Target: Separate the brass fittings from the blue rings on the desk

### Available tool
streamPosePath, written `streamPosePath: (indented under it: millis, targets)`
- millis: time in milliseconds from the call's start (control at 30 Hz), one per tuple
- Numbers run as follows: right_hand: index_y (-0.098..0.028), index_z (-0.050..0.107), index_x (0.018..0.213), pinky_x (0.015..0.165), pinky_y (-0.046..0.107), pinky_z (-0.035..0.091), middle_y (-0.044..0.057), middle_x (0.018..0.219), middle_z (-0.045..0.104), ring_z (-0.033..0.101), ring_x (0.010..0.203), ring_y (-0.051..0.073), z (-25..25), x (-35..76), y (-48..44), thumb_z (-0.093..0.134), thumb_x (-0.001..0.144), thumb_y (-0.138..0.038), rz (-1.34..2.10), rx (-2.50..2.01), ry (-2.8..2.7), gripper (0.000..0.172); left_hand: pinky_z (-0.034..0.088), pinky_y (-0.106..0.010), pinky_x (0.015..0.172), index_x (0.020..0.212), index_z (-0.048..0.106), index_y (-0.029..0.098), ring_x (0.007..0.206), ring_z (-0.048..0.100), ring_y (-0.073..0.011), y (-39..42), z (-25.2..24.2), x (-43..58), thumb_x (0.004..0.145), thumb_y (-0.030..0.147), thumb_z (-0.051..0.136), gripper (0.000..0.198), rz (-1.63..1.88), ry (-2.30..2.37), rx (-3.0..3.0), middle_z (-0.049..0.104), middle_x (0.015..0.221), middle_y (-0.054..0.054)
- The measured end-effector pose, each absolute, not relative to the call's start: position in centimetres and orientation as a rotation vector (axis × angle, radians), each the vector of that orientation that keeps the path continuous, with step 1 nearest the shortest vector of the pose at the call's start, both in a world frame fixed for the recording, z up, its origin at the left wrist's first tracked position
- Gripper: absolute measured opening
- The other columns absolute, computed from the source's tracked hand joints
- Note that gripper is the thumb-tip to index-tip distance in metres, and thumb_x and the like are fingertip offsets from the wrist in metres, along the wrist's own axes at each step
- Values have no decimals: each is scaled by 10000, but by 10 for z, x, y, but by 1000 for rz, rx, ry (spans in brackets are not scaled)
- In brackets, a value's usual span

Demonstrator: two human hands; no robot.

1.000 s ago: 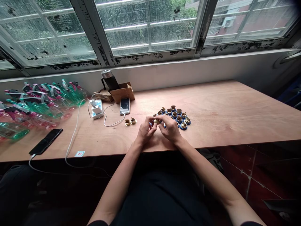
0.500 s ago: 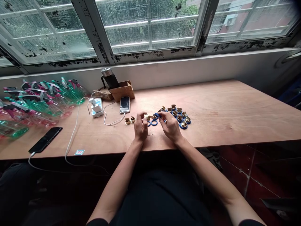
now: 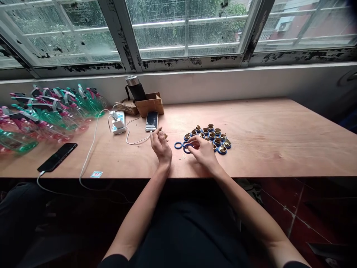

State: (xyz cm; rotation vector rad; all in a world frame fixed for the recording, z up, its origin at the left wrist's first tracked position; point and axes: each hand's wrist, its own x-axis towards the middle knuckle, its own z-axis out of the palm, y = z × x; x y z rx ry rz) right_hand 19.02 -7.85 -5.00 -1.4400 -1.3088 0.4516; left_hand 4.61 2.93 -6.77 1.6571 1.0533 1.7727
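A cluster of brass cups (image 3: 209,137) is gathered on a plywood table (image 3: 267,145), and most of the cups are seen seated in blue rings. Left of the cluster, a blue ring (image 3: 187,148) is covered in part by the right hand (image 3: 203,152), whose fingers are curled down onto it; whether it is pinched or only touched cannot be told. A second blue ring (image 3: 178,145) lies loose just beyond it, with no cup seated in it, and a thin pale wire (image 3: 182,156) is seen just below the two rings. Further left of the cluster, a small brass piece (image 3: 165,136) is held at the fingertips of the left hand (image 3: 161,146), which is closed on it. Its exact form is too small to be made out. Well left of the cluster, a smartphone (image 3: 152,121) and a white charger (image 3: 118,126) are joined by a white cable (image 3: 136,139). A cardboard box (image 3: 149,106) and a steel-topped flask (image 3: 135,88) are placed behind the smartphone, and rows of plastic bottles (image 3: 50,115) are laid out at the far left.
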Motion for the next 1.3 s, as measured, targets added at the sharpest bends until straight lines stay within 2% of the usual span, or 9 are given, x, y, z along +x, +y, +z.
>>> streamPosePath:
  millis: [133,233,300,400,467,700,1000,1167,1300]
  targets:
    - [-200,693,987,460,224,493,-6,702,728,646,544,144,-41,184,-80,748,785,-292,779,-1423,-1148,229,583,-232,649,1258,663,178,846,692,-137,28,-67,49,1084,483,446,413,1816,1005,1637,623,1139,-97]
    - [-190,676,994,367,187,407,-4,697,720,600,489,121,-37,182,-76,756,750,-273,927,-1398,-1035,270,604,-237,650,1303,629,185,863,703,-144,29,-68,50,1060,483,511,402,1828,986,1601,625,1201,-112]
    - [-183,668,996,417,200,488,11,739,735,662,556,139,-38,181,-69,745,739,-244,959,-1366,-987,275,613,-247,688,1320,596,195,909,706,-160,30,-69,50,1034,483,570,407,1837,1005,1588,647,1197,-114]
    - [-179,673,1010,668,293,647,37,862,771,761,754,182,-42,180,-50,725,741,-193,867,-1311,-1029,274,612,-270,774,1291,555,199,959,713,-176,30,-69,51,995,475,648,416,1850,1025,1574,680,1153,-106]
    - [-181,685,982,748,313,652,59,952,788,775,870,205,-43,178,-37,735,755,-185,745,-1336,-1157,232,605,-287,824,1263,532,198,964,721,-179,30,-69,51,982,471,672,416,1857,1025,1559,692,1127,-101]
    - [-199,720,1015,902,340,569,52,1020,793,746,943,209,-44,170,-20,658,880,-98,260,-1579,-1635,181,586,-300,827,1174,527,198,936,721,-180,32,-67,51,955,472,712,396,1883,1057,1464,704,1091,-92]
    - [-229,761,987,832,349,514,92,947,754,621,1078,293,-48,176,-26,707,884,-144,92,-1906,-1970,143,592,-291,810,1164,535,200,929,728,-178,31,-67,51,953,479,714,393,1861,1049,1493,709,1086,-89]
    - [-239,755,1001,793,342,504,84,897,748,625,1074,310,-42,179,-20,746,857,-168,130,-1972,-2009,162,593,-293,809,1164,540,205,926,729,-178,31,-67,51,949,480,718,392,1857,1047,1489,708,1081,-83]
    - [-244,711,1131,770,335,495,82,1006,767,665,1025,299,-36,176,-17,747,869,-244,121,-2001,-2027,264,594,-296,808,1159,542,203,925,731,-179,31,-66,51,941,480,727,399,1859,1050,1485,709,1082,-84]
